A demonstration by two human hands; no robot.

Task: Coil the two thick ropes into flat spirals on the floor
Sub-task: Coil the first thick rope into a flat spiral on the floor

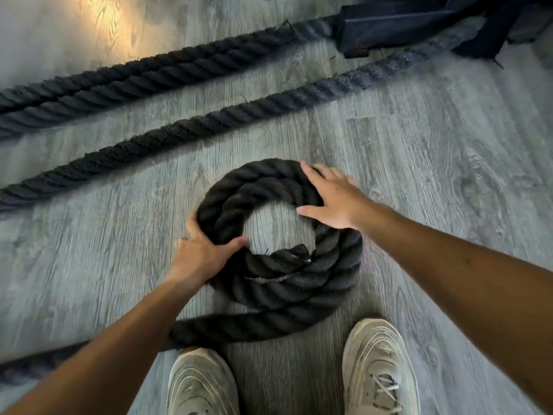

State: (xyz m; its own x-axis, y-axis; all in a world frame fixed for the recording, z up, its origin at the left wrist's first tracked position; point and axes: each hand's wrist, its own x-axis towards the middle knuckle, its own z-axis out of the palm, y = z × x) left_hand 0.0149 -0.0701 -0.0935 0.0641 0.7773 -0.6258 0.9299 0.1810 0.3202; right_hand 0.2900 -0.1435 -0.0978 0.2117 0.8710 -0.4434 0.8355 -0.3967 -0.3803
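Head view: a coil (pixel 281 241) of black rope lies on the floor (pixel 419 163) just ahead of two shoes (pixel 378 366). The left hand (pixel 200 253) grips the coil's left edge, fingers curled round it. The right hand (pixel 332 196) presses flat, fingers straight, on its far right. Straight rope (pixel 185 130) lies beyond the coil.

No text, label, brand, number or sign can be read anywhere in the head view, neither on the black rope (pixel 278 265), nor on the pale shoes (pixel 378 369), nor on the grey wood-look floor (pixel 434 163), nor on the dark frame (pixel 398 25) at the top.
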